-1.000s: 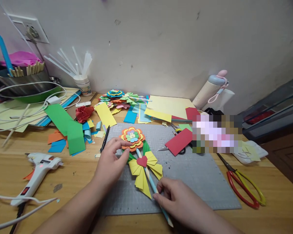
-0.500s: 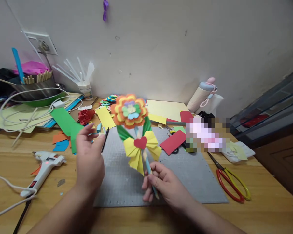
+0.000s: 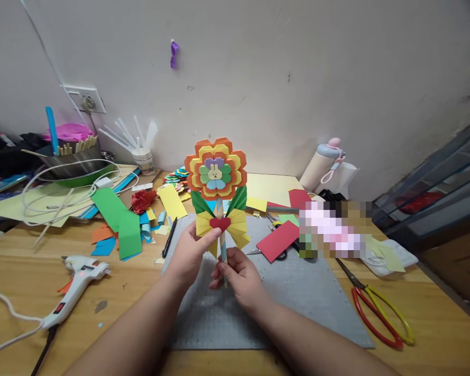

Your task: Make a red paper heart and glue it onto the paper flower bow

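A layered paper flower [image 3: 215, 175] in orange, yellow, green, blue and purple stands upright before me, with a small rabbit face at its centre. Below it are green paper leaves [image 3: 237, 203], a yellow pleated bow [image 3: 238, 227] and a red heart [image 3: 220, 224] on a striped rolled-paper stem [image 3: 223, 249]. My left hand [image 3: 190, 256] pinches the bow, its thumb at the heart's lower edge and its other fingers partly hidden behind. Around the lower stem, my right hand [image 3: 241, 277] is closed. Beneath both hands lies a grey cutting mat [image 3: 297, 303].
To the left are a white glue gun [image 3: 76, 282] with its cord and green paper pieces [image 3: 129, 232]. Red-and-yellow-handled scissors [image 3: 379, 313] rest at right. A red paper rectangle [image 3: 277, 240] overlaps other scissors. A bottle [image 3: 321, 164] and a cup of straws [image 3: 143, 161] stand near the wall.
My left hand has moved right and taken hold of the bow. The flower now faces me and stands straighter; my right hand still holds the stem. The view has tilted up slightly.
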The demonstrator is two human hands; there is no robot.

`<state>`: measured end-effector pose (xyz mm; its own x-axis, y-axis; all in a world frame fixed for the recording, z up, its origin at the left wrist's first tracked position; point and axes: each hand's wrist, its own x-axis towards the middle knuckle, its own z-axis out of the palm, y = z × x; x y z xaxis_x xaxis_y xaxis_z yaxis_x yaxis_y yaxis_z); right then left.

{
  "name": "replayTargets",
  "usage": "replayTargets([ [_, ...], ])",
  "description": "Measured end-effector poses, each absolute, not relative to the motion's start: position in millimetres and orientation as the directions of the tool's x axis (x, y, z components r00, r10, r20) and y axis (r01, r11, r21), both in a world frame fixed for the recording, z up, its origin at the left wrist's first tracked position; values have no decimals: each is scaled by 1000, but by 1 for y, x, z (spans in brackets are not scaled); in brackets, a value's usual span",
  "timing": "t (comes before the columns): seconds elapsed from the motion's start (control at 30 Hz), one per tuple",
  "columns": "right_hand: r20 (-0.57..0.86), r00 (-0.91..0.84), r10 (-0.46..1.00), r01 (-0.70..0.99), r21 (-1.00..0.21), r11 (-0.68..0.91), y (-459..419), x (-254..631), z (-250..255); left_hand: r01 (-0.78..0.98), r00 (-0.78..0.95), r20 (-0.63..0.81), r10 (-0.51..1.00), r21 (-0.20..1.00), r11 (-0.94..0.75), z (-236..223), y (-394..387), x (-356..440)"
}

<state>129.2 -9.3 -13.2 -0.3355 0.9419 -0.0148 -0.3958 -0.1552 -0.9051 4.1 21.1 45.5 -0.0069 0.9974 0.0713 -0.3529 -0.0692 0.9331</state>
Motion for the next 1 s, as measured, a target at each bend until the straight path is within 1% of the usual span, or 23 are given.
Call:
replayTargets([
  [0.17, -31, -368, 929, -363, -915, -174, -13, 129, -16, -373, -34, -32, 999, 928, 17, 47, 16, 5],
  [0.27, -34, -381, 924, -350, -920, -178, -14, 129, -18, -387, -56, -65, 996, 921, 39, 48, 15, 6],
  [0.57, -29, -381, 924, -355, -918, -175, -17, 128, -18, -372, -56, -90, 994, 926, 62, 48, 14, 7],
  [0.77, -29, -377, 926, -357, -918, -173, -18, 128, -20, -363, -111, -67, 992, 932, 23, 45, 12, 9],
  [1.0, -72, -401, 913, -362, -904, -230, -17, 128, -16, -386, -167, -104, 980, 922, 32, 49, 11, 12],
])
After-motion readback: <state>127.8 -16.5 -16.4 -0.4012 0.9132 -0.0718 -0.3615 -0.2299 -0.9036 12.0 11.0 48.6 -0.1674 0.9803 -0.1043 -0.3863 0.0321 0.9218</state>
